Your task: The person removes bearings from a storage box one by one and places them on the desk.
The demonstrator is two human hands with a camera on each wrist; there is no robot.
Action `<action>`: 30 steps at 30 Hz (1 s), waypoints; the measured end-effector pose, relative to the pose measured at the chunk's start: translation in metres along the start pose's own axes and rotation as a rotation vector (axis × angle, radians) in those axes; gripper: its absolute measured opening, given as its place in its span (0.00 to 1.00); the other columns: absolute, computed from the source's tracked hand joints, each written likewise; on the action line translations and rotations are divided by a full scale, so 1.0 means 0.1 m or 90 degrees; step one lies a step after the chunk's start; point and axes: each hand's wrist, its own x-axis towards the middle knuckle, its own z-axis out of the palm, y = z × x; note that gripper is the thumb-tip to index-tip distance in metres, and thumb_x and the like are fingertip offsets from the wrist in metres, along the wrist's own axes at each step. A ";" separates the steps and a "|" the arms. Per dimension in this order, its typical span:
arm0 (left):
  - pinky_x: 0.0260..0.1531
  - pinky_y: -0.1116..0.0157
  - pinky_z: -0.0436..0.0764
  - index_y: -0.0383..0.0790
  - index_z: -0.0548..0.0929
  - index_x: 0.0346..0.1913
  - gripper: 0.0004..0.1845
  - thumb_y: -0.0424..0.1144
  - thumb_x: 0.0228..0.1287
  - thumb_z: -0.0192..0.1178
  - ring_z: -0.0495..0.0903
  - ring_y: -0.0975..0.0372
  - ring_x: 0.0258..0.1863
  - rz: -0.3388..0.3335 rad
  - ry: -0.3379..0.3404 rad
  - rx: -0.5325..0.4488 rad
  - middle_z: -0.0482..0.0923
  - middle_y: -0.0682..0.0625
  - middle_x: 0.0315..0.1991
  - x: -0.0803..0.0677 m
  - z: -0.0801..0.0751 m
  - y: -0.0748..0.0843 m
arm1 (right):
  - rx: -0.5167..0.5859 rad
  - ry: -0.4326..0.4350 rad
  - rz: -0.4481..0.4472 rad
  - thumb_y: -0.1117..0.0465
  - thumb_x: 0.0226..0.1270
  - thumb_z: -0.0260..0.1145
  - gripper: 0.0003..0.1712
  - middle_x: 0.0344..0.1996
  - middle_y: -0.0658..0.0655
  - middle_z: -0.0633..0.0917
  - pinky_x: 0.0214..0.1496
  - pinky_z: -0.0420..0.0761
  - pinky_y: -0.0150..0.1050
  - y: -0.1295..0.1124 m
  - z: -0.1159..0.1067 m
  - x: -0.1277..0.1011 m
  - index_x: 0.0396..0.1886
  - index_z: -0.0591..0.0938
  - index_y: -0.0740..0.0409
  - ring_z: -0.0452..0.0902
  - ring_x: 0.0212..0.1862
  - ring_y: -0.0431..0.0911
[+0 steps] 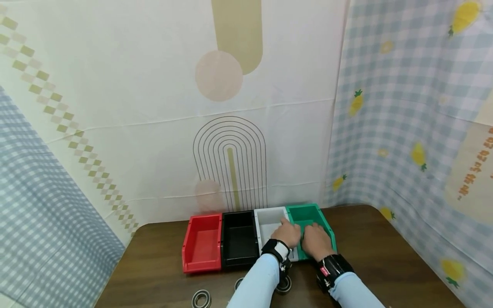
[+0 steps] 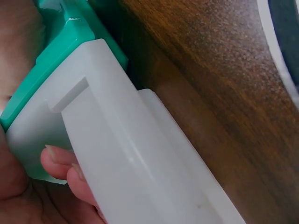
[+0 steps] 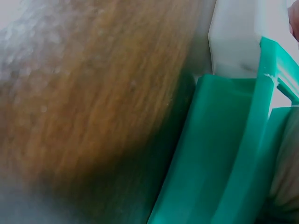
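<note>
In the head view four plastic bins stand side by side: red (image 1: 204,244), black (image 1: 239,239), white (image 1: 265,216) and green (image 1: 300,209). My left hand (image 1: 288,234) reaches into the white bin with bent fingers. Two of its fingertips (image 2: 58,163) show behind the bin's front wall in the left wrist view, and the hand grips the side wall beside the green bin. Next to it, my right hand (image 1: 316,241) is down in the green bin, against the side nearest the white one. Its fingertips are hidden in every view.
On the brown table (image 1: 161,265), in front of the bins, lie metal ring bearings, one at the left (image 1: 201,298) and another (image 1: 284,284) partly behind the left wrist. A third (image 1: 239,283) is mostly covered by the left sleeve. Patterned cloth (image 1: 154,85) hangs behind and at both sides.
</note>
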 end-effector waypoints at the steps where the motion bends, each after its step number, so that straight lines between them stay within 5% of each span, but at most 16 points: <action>1: 0.20 0.58 0.67 0.24 0.53 0.82 0.39 0.52 0.85 0.41 0.70 0.54 0.15 -0.002 -0.001 -0.004 0.74 0.47 0.19 0.00 0.00 0.00 | 0.001 0.005 -0.003 0.70 0.62 0.66 0.13 0.35 0.62 0.82 0.48 0.79 0.53 0.00 0.00 0.00 0.18 0.78 0.57 0.77 0.42 0.55; 9: 0.19 0.59 0.65 0.25 0.55 0.81 0.38 0.52 0.85 0.40 0.67 0.56 0.15 -0.006 0.009 -0.002 0.71 0.49 0.18 0.03 -0.01 -0.03 | 0.013 0.041 -0.046 0.69 0.61 0.66 0.02 0.38 0.65 0.85 0.56 0.80 0.58 0.03 0.05 0.00 0.31 0.85 0.64 0.80 0.47 0.59; 18: 0.22 0.58 0.68 0.27 0.54 0.83 0.38 0.53 0.86 0.42 0.71 0.54 0.16 -0.020 0.002 -0.002 0.75 0.46 0.20 -0.02 -0.01 0.01 | 0.002 0.036 -0.065 0.68 0.58 0.69 0.29 0.53 0.73 0.84 0.61 0.80 0.63 0.07 0.03 -0.03 0.62 0.83 0.75 0.79 0.57 0.67; 24: 0.18 0.59 0.64 0.29 0.54 0.83 0.38 0.54 0.86 0.42 0.65 0.57 0.12 -0.018 0.004 0.004 0.69 0.50 0.15 0.00 0.03 0.01 | -0.016 0.070 -0.103 0.69 0.57 0.70 0.32 0.52 0.74 0.84 0.60 0.81 0.62 0.10 -0.04 -0.11 0.63 0.81 0.76 0.79 0.54 0.66; 30: 0.18 0.59 0.64 0.28 0.55 0.83 0.37 0.53 0.87 0.41 0.62 0.57 0.12 -0.016 0.005 0.014 0.68 0.50 0.15 -0.02 0.00 0.02 | 0.004 0.139 -0.135 0.67 0.68 0.70 0.28 0.56 0.74 0.83 0.61 0.82 0.64 0.10 -0.11 -0.28 0.66 0.80 0.75 0.80 0.59 0.68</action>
